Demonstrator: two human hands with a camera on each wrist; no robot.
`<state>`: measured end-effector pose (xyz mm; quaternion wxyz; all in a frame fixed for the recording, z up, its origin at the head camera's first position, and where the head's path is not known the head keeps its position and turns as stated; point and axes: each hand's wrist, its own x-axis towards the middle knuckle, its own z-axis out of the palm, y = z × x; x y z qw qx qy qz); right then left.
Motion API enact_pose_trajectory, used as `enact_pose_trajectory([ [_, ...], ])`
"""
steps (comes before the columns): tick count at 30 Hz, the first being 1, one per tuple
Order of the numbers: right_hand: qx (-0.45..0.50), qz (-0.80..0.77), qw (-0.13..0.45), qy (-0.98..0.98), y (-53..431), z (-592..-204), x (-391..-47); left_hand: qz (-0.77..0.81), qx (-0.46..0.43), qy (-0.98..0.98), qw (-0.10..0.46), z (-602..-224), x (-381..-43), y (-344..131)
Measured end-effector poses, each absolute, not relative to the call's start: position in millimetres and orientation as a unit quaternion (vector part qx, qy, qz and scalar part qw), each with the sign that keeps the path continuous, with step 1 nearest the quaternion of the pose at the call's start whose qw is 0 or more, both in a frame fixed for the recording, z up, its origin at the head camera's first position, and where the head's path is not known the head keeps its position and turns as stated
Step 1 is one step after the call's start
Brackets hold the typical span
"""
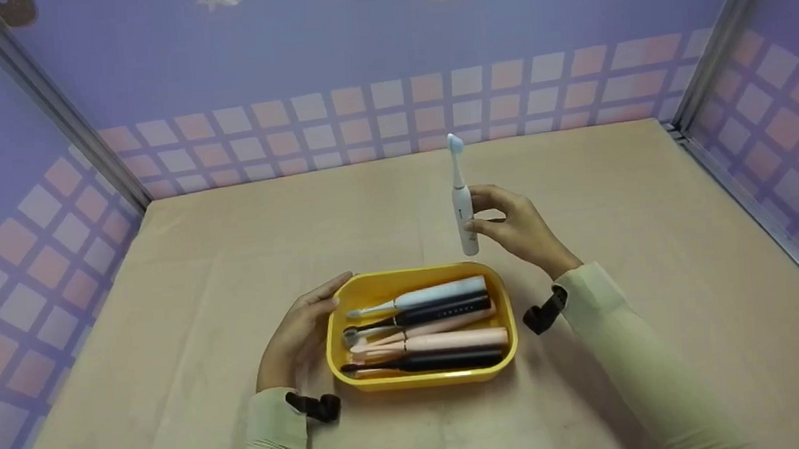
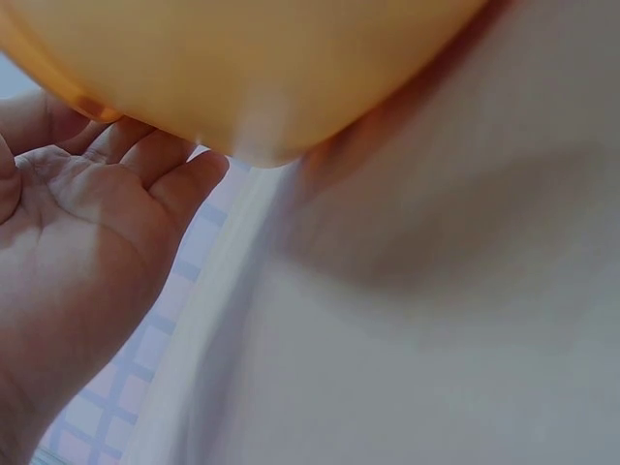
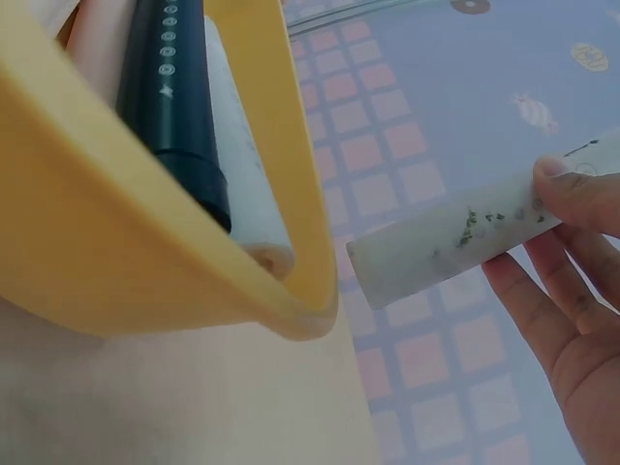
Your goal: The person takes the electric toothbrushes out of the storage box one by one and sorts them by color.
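Upright in my right hand (image 1: 515,225) is a white electric toothbrush (image 1: 464,208), pinched by its handle between thumb and fingers, brush head up. It is raised just behind the right part of a yellow plastic bin (image 1: 425,379). In the right wrist view the lower handle (image 3: 417,252) shows dark specks. My left hand (image 1: 304,330) holds the bin's left rim, thumb at the edge and fingers along the outside. Inside the bin lie several electric toothbrushes: a white one (image 1: 442,293) at the back, a black one (image 1: 443,312), pink ones (image 1: 453,340) and another black one (image 1: 447,360) in front.
A beige cloth (image 1: 264,243) covers the table. Purple panels with a checkered band (image 1: 390,113) stand at the back and both sides, joined by metal posts (image 1: 722,30). Black camera straps (image 1: 548,310) sit on both wrists.
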<state>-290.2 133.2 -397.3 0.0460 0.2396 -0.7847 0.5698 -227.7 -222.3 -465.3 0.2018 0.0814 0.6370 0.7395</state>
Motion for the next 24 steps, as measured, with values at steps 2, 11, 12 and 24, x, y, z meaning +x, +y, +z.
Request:
enact_pose_trajectory([
  [2,0.237,0.571,0.047,-0.785,133,-399,-292,0.742,0.08,0.634,0.204,-465,-227,-222],
  [11,0.226,0.553,0.069,-0.799,128,-381,-279,0.737,0.109,0.635,0.204,-472,-231,-228],
  [12,0.225,0.553,0.068,-0.799,129,-382,-280,0.735,0.114,0.637,0.203,-474,-232,-229],
  [24,0.206,0.549,0.073,-0.807,131,-402,-292,0.745,0.088,0.629,0.204,-466,-228,-224],
])
